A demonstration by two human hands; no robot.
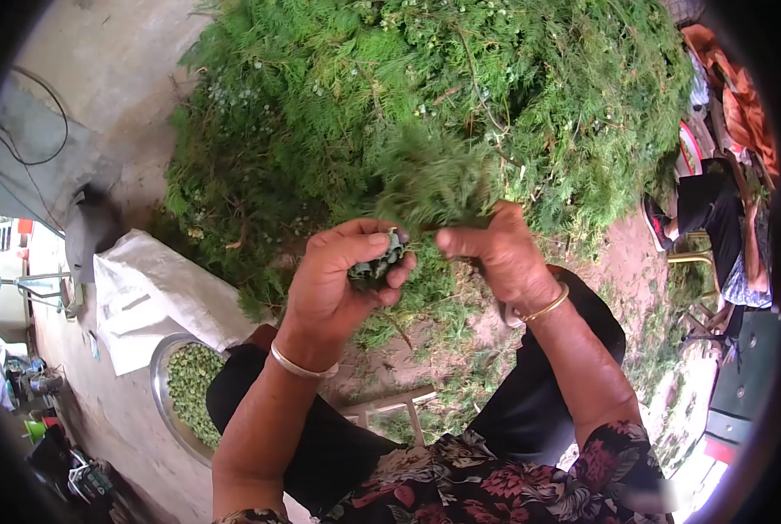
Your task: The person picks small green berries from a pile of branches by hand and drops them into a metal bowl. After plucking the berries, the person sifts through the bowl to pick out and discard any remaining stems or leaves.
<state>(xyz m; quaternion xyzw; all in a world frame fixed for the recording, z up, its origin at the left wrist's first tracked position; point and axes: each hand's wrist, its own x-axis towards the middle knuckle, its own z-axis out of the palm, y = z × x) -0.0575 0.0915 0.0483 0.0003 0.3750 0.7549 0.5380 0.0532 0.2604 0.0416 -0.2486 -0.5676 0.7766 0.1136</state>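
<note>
My left hand (322, 278) is curled around several small blue-green cones (383, 262), with its thumb and fingertips closed over them. Just to its right, my right hand (506, 255) is closed on a leafy evergreen sprig (438, 179), whose fronds are smeared by motion and point up and away from me. Its stem end is partly hidden by my fingers. Behind both hands rises a big heap of cut evergreen branches (321, 113), dotted with more pale cones.
A metal basin (157, 393) filled with green cones stands left of my knee, beside a white sack (159, 284). Loose sprigs litter the floor around a wooden frame (390, 403) between my legs. At the right sits another person, with a dark trouser leg (709, 205) in view.
</note>
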